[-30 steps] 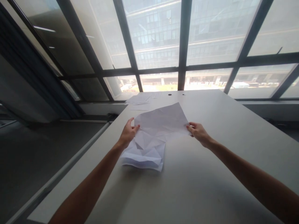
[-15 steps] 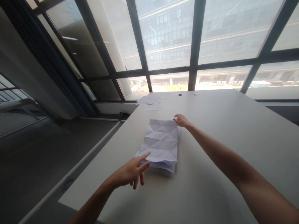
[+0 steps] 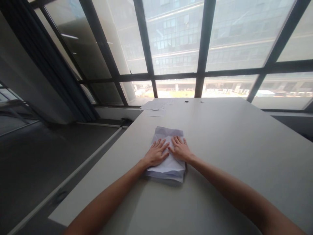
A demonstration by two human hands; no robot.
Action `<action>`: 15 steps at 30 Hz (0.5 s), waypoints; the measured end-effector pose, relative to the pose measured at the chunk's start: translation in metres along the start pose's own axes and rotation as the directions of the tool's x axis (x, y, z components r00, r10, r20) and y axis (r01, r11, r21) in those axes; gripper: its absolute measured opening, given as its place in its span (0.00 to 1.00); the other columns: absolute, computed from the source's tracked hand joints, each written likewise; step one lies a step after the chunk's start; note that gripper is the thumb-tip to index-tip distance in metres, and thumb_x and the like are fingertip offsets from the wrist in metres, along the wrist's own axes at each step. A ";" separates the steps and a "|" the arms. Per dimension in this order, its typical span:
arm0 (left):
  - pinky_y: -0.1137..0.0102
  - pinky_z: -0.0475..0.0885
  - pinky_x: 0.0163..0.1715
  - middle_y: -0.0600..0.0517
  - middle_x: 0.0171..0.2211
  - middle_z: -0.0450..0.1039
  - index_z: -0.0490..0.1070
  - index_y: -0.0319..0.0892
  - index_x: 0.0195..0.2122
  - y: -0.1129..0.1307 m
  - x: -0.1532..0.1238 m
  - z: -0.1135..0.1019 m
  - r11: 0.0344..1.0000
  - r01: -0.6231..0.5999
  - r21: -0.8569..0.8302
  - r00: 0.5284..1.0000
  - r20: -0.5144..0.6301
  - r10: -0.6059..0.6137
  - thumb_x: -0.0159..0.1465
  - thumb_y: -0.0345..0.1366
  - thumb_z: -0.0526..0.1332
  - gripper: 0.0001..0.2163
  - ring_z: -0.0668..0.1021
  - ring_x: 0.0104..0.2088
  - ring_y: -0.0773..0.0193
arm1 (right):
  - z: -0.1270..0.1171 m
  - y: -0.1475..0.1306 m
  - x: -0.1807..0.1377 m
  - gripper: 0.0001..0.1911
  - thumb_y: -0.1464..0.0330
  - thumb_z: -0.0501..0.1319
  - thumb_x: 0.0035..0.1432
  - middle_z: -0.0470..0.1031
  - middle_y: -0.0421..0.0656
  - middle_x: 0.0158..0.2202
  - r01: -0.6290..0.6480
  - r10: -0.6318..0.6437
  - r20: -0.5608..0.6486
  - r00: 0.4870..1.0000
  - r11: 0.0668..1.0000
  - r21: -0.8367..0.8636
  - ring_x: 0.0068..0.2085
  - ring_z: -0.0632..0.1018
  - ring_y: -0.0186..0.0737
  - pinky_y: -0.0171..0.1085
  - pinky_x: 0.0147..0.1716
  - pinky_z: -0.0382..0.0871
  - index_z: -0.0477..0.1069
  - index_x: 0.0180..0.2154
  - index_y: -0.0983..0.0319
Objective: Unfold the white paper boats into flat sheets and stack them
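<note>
Creased white paper [image 3: 168, 167], folded in layers, lies on the white table in front of me. My left hand [image 3: 157, 152] rests flat on its left part, fingers spread. Flat on the right part lies my right hand [image 3: 180, 148], its fingers also spread and pointing away from me. The two thumbs nearly meet in the middle. Both palms cover much of the paper's centre. Its far edge shows beyond the fingertips, and at the near edge the layers stand slightly apart.
Several loose white sheets [image 3: 154, 106] lie at the table's far left corner. The white table [image 3: 220, 130] reaches to the large windows [image 3: 176, 39]. Two small dark spots, one a round hole [image 3: 186, 101], mark its far end. A dark curtain [image 3: 49, 65] hangs at left.
Both hands have come down flat onto the paper. My left hand moved forward from the near left corner; my right hand moved back toward me from the far right corner.
</note>
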State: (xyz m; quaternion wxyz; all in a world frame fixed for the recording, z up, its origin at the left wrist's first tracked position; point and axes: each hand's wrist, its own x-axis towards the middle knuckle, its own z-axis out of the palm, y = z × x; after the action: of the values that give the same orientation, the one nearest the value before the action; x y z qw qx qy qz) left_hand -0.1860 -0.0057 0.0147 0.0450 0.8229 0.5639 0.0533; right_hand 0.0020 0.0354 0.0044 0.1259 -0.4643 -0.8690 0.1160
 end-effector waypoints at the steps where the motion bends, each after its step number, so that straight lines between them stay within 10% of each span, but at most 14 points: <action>1: 0.49 0.43 0.65 0.48 0.71 0.42 0.47 0.51 0.70 -0.002 -0.004 0.003 1.000 0.009 0.015 0.999 -0.032 -0.009 0.69 0.55 0.45 0.30 0.45 0.70 0.47 | 0.000 0.005 0.000 0.38 0.48 0.42 0.67 0.44 0.55 0.71 -0.001 0.001 -0.002 1.000 1.000 -0.004 0.70 0.44 0.53 0.58 0.64 0.33 0.48 0.68 0.66; 15: 0.41 0.38 0.63 0.45 0.71 0.34 0.42 0.51 0.70 -0.040 0.022 -0.038 0.998 0.023 0.059 0.976 0.214 -0.035 0.68 0.58 0.42 0.32 0.40 0.70 0.44 | -0.034 0.120 -0.065 0.29 0.59 0.47 0.69 0.48 0.59 0.70 -0.343 0.317 -0.236 0.919 0.936 -0.075 0.70 0.47 0.55 0.57 0.64 0.39 0.57 0.65 0.68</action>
State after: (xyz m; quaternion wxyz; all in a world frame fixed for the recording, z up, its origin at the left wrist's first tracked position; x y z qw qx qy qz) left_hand -0.2205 0.0300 0.0476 0.0834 0.8166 0.5687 -0.0525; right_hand 0.1415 0.0491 -0.0092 0.1732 -0.6207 -0.7640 0.0334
